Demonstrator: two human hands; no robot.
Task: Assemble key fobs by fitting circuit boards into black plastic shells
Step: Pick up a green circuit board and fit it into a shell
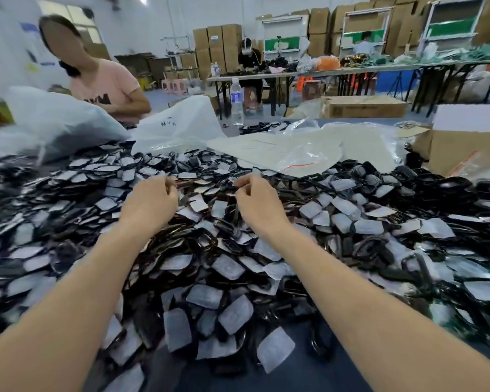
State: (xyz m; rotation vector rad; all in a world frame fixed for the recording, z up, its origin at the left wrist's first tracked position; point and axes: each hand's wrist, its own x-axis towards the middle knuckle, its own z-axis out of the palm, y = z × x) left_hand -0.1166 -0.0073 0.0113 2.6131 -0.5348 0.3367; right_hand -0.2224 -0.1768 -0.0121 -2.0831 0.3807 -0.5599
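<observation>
Black plastic shells with grey-white film faces (235,315) heaped over dark bench (238,380), hundreds loose. My left hand (150,202), right hand (259,202) over mid-pile, fingers curled; cannot tell what, if anything, pinched. No circuit board clearly visible. Judgement: nearly everything left.

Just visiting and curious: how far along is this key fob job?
Done: no finished fob can be picked out. In hand: the left hand and right hand hover with curled fingers over the pile of black shells; whether they pinch a piece is unclear. Left: nearly everything, judging by the loose heap stretching from side to side.
</observation>
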